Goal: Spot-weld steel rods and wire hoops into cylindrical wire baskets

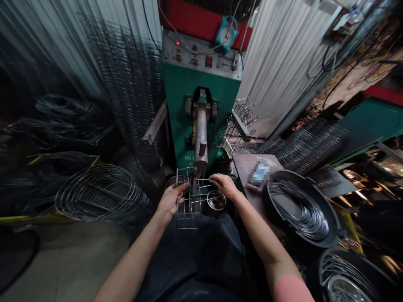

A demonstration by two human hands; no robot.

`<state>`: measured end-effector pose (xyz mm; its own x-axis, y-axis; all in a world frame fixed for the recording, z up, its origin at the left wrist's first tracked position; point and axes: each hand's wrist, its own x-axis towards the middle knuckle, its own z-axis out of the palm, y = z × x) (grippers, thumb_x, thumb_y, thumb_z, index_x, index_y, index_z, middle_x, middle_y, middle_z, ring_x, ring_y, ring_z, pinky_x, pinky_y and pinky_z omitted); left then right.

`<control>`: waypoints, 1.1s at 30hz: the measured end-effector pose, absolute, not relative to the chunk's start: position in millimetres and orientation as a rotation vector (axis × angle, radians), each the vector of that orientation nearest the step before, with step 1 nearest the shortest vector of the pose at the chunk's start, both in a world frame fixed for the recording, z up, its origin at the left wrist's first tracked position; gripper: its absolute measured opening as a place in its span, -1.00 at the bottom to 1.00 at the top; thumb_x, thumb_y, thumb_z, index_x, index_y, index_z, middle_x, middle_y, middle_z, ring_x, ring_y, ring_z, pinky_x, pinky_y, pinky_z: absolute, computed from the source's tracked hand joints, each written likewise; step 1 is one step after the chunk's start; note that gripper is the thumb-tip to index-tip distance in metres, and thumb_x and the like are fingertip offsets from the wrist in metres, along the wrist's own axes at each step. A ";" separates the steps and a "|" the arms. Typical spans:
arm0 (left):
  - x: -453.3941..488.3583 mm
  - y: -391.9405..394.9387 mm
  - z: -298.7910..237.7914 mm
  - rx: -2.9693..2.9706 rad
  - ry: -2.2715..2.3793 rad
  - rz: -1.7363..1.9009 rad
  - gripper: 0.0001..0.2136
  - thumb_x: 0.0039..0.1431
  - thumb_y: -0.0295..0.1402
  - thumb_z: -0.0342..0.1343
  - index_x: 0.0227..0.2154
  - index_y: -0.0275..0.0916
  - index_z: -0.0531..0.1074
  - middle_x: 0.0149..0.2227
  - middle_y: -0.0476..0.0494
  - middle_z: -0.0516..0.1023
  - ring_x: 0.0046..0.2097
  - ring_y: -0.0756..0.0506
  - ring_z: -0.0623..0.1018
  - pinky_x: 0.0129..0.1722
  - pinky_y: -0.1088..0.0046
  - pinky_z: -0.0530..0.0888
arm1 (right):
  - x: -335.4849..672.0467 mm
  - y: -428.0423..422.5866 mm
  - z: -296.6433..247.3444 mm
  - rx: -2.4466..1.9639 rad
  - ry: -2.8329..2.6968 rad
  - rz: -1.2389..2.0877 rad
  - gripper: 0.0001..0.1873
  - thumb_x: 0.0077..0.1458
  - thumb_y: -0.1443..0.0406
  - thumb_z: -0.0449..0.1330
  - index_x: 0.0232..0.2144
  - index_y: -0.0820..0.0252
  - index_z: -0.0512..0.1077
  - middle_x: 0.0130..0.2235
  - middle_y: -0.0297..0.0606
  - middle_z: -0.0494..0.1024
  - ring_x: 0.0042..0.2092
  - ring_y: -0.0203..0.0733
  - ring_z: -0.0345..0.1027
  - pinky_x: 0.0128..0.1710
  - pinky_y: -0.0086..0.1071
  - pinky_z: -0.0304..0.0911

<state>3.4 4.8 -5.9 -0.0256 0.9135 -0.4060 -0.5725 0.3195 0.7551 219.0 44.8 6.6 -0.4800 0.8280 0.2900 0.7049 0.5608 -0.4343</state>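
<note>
My left hand (170, 200) grips the left side of a small wire rack (189, 197), fingers curled around its wires. My right hand (224, 184) pinches the rack's right-hand wires near the top. The rack sits just below the metal electrode arm (200, 136) of a green welding machine (201, 92). A small round metal bowl (215, 200) lies just under my right wrist. A dark apron covers my lap below the rack.
Bundles of wire rings (100, 191) lie at the left. A black tub (302, 209) of curved wires stands at the right, another tub (349, 279) at the lower right. Finished wire racks (239, 121) pile beside the machine. A brown table (248, 165) holds a small packet.
</note>
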 end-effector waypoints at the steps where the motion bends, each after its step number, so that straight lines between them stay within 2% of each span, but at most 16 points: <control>1: 3.2 5.9 -5.3 0.415 1.026 1.238 -0.63 -0.46 -0.41 0.38 -0.53 -0.29 0.31 -0.70 0.21 0.13 -0.70 0.20 0.03 -0.78 0.68 -0.04 | 218.7 46.0 6.7 -1.237 -2.330 0.361 -0.81 0.16 0.25 0.04 -0.28 0.13 0.44 -0.30 -0.29 0.52 -0.26 -0.31 0.38 -0.27 -0.50 0.20; 6: 2.9 8.9 -2.9 0.383 1.023 1.206 -0.65 -0.45 -0.43 0.37 -0.55 -0.33 0.32 -0.68 0.18 0.16 -0.71 0.21 0.04 -0.79 0.67 -0.06 | 218.2 46.8 4.7 -1.265 -2.309 0.355 -0.83 0.16 0.24 0.05 -0.25 0.12 0.41 -0.27 -0.30 0.51 -0.24 -0.29 0.38 -0.25 -0.48 0.20; 9: 3.4 8.8 -1.9 0.376 1.029 1.213 -0.67 -0.42 -0.46 0.36 -0.54 -0.33 0.33 -0.68 0.18 0.15 -0.71 0.21 0.02 -0.79 0.66 -0.07 | 220.6 42.7 4.8 -1.261 -2.279 0.305 -0.75 0.14 0.21 0.07 -0.14 0.15 0.34 -0.21 -0.27 0.49 -0.20 -0.27 0.36 -0.22 -0.44 0.20; 13: 3.5 9.0 -2.7 0.383 1.042 1.230 -0.66 -0.42 -0.46 0.36 -0.53 -0.32 0.32 -0.68 0.18 0.17 -0.71 0.21 0.04 -0.78 0.67 -0.07 | 226.1 37.7 3.3 -1.224 -2.447 0.095 -0.67 0.06 0.13 0.14 -0.16 0.17 0.34 -0.19 -0.19 0.44 -0.19 -0.19 0.32 -0.23 -0.37 0.18; 17: 2.8 10.1 -4.9 0.396 1.053 1.231 -0.64 -0.44 -0.43 0.37 -0.53 -0.31 0.30 -0.69 0.19 0.17 -0.71 0.21 0.04 -0.78 0.68 -0.08 | 227.6 37.2 -7.1 -1.287 -2.534 -0.178 -0.78 0.12 0.30 0.09 -0.14 0.13 0.37 -0.18 -0.14 0.43 -0.21 -0.19 0.30 -0.25 -0.35 0.16; 19: 2.4 10.4 -5.9 0.401 1.056 1.229 -0.63 -0.45 -0.43 0.37 -0.53 -0.31 0.30 -0.70 0.21 0.13 -0.71 0.21 0.03 -0.77 0.68 -0.08 | 226.0 38.3 -13.9 -1.317 -2.511 -0.253 -0.77 0.14 0.38 0.04 -0.15 0.10 0.38 -0.20 -0.15 0.44 -0.22 -0.19 0.29 -0.24 -0.35 0.17; 22: 2.4 10.3 -7.5 0.410 1.053 1.229 -0.61 -0.47 -0.42 0.38 -0.51 -0.32 0.32 -0.71 0.22 0.12 -0.71 0.21 0.01 -0.77 0.67 -0.08 | 224.1 39.2 -21.5 -1.285 -2.429 -0.322 -0.77 0.14 0.43 0.00 -0.23 0.15 0.41 -0.18 -0.13 0.44 -0.16 -0.17 0.28 -0.12 -0.27 0.18; 26: 3.7 9.0 -8.8 0.413 1.046 1.236 -0.60 -0.48 -0.40 0.38 -0.51 -0.32 0.32 -0.71 0.23 0.11 -0.71 0.21 0.01 -0.77 0.67 -0.07 | 229.4 33.4 -25.9 -1.232 -2.240 -0.466 -0.80 0.14 0.42 -0.02 -0.34 0.22 0.41 -0.11 -0.09 0.42 -0.01 -0.09 0.19 0.07 -0.09 0.03; 29: 4.6 8.1 -8.0 0.406 1.045 1.244 -0.62 -0.46 -0.42 0.37 -0.52 -0.31 0.32 -0.71 0.22 0.13 -0.71 0.20 0.03 -0.77 0.67 -0.07 | 238.5 23.8 -26.8 -1.218 -2.197 -0.421 -0.81 0.14 0.39 -0.01 -0.34 0.20 0.42 -0.17 -0.12 0.45 -0.08 -0.12 0.24 -0.01 -0.14 0.11; 33: 4.9 6.9 -6.0 0.397 1.045 1.252 -0.64 -0.45 -0.43 0.36 -0.53 -0.31 0.31 -0.69 0.20 0.17 -0.71 0.21 0.02 -0.78 0.67 -0.07 | 245.5 10.9 -22.9 -1.235 -2.132 -0.065 -0.81 0.16 0.32 0.02 -0.29 0.18 0.44 -0.29 -0.17 0.47 -0.22 -0.19 0.29 -0.19 -0.30 0.21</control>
